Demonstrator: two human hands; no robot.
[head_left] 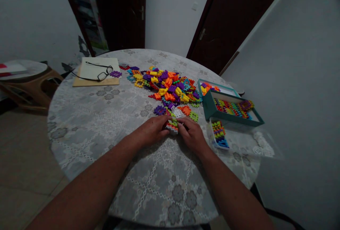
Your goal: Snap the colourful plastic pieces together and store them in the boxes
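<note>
Near the middle of the round table, my left hand (pixel 157 128) and my right hand (pixel 191 133) close from both sides on a small stack of interlocking plastic pieces (pixel 172 126). Green, orange and whitish layers show between the fingers; the fingertips hide the rest. Just beyond my hands lie a white lattice piece (pixel 177 111), an orange piece (pixel 185 110), a green square piece (pixel 193 116) and a purple gear-shaped piece (pixel 159 110). Behind them spreads a large heap of purple, yellow, orange and blue plastic pieces (pixel 170 85).
On the right stand a teal box (pixel 233 116) with rows of pieces, its pale-lined lid (pixel 228 90) and a clear plastic tub (pixel 212 136). A clear bag of white pieces (pixel 262 145) lies beyond. Glasses (pixel 102 76) rest on papers (pixel 95 82) at the left.
</note>
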